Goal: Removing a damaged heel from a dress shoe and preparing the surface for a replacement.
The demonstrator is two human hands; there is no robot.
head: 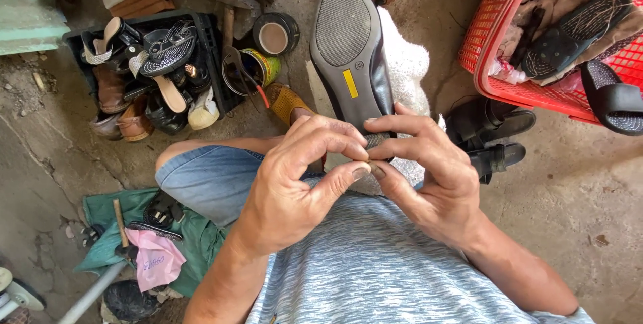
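A pointed black shoe [351, 42] lies sole-up across my lap, its grey textured sole with a small yellow sticker facing me and the toe pointing away. My left hand [295, 183] and my right hand [422, 176] meet at the heel end of the shoe. The fingertips of both hands pinch at the heel, thumbs touching below it. What sits between the fingertips is too small to tell. A white cloth [405, 62] lies under the shoe on my knee.
A black crate [207, 36] of assorted shoes stands at the left, with two open tins [274, 34] beside it. A red basket [509, 62] holding sandals stands at the right. Black sandals [492, 136] lie on the concrete floor. A hammer [120, 227] rests on green cloth.
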